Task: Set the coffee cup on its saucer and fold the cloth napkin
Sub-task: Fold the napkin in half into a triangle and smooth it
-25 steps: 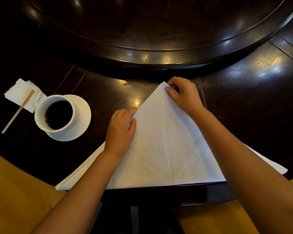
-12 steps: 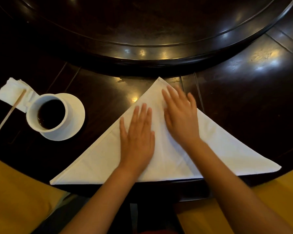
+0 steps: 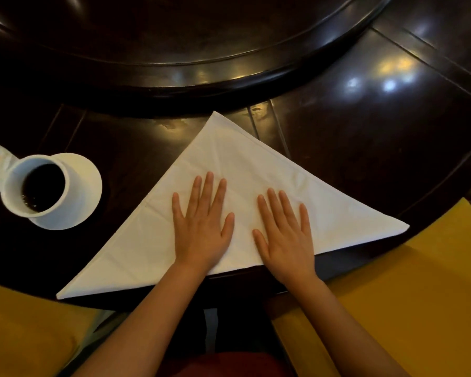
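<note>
Palms flat, both hands unclenched on white triangular cloth napkin (image 3: 229, 191); press outward evenly, sharpening crease near dark surface (image 3: 365, 131) edge.

No readable text, labels or numbers.

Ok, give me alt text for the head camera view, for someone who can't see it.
Left hand and right hand press flat on a white cloth napkin folded into a triangle on a dark table. At left, a coffee cup sits on its saucer.
</note>
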`<control>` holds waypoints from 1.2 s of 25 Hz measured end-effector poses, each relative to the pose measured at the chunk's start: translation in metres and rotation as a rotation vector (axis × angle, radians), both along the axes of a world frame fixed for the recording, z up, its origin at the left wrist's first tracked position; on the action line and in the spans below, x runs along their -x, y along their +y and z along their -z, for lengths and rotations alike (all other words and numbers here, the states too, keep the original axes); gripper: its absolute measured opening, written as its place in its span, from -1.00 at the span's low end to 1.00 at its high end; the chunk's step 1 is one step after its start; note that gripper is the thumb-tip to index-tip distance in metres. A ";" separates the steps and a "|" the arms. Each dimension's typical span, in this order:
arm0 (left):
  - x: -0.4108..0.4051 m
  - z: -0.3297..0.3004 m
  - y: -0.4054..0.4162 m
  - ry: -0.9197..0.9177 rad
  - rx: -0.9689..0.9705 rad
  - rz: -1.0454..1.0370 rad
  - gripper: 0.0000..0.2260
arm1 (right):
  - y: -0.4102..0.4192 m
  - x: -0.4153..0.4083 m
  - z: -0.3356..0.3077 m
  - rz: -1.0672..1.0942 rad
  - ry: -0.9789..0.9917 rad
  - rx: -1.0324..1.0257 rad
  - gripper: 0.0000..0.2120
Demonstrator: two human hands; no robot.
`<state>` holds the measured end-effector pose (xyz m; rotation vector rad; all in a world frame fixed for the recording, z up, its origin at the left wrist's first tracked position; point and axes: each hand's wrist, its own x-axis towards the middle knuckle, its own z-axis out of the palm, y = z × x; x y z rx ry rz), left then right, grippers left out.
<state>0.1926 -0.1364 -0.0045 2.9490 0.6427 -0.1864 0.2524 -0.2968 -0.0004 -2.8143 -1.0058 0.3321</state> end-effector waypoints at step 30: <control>0.023 0.000 -0.043 0.017 -0.008 0.196 -0.44 | -0.002 -0.004 -0.001 0.110 -0.045 0.039 -0.44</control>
